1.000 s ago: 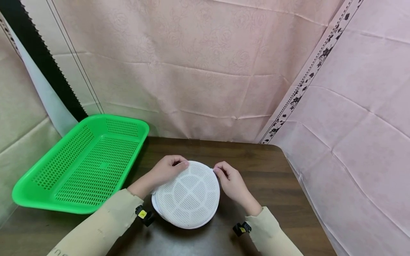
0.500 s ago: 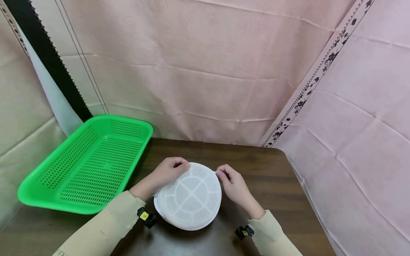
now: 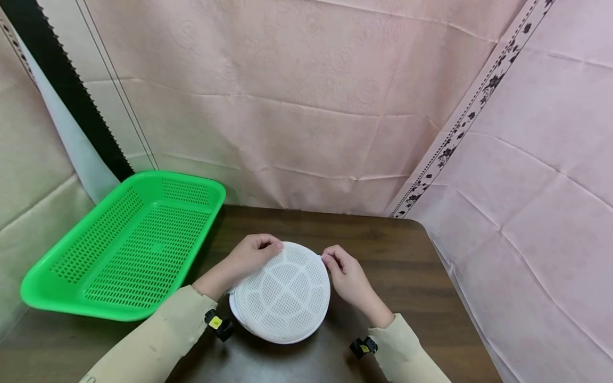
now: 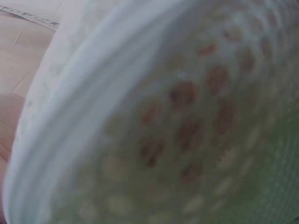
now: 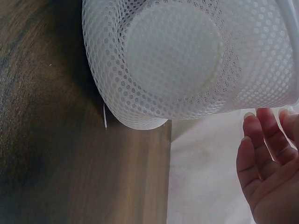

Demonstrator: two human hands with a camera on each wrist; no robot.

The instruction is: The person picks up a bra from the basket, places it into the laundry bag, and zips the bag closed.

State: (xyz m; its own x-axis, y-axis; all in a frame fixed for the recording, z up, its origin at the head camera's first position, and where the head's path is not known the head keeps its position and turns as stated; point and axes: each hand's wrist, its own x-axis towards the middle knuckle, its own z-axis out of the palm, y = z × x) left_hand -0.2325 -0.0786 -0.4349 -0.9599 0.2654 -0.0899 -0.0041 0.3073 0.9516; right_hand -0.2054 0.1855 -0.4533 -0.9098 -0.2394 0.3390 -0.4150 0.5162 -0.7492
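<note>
A round white mesh laundry bag [image 3: 282,298] is held over the table, its flat circular end turned up toward the head camera. My left hand [image 3: 251,258] grips the upper-left rim, thumb on top. At the upper-right edge, my right hand [image 3: 348,276] pinches a small bit of the rim between thumb and forefinger; whether it is a zipper pull is too small to tell. The right wrist view shows the honeycomb mesh side of the bag [image 5: 173,51] with the right fingers [image 5: 252,135] at its rim. Blurred white rim and mesh [image 4: 93,98] fill most of the left wrist view.
A green perforated plastic basket [image 3: 155,247] stands at the left of the dark wooden table [image 3: 383,239]. Pale cloth [image 3: 287,106] hangs behind the table and along both sides. A black wrist camera [image 3: 218,325] sits on the left sleeve, another [image 3: 363,347] on the right.
The whole head view shifts slightly. The right hand sits a touch lower relative to the bag's rim than a second ago; both hands keep their hold.
</note>
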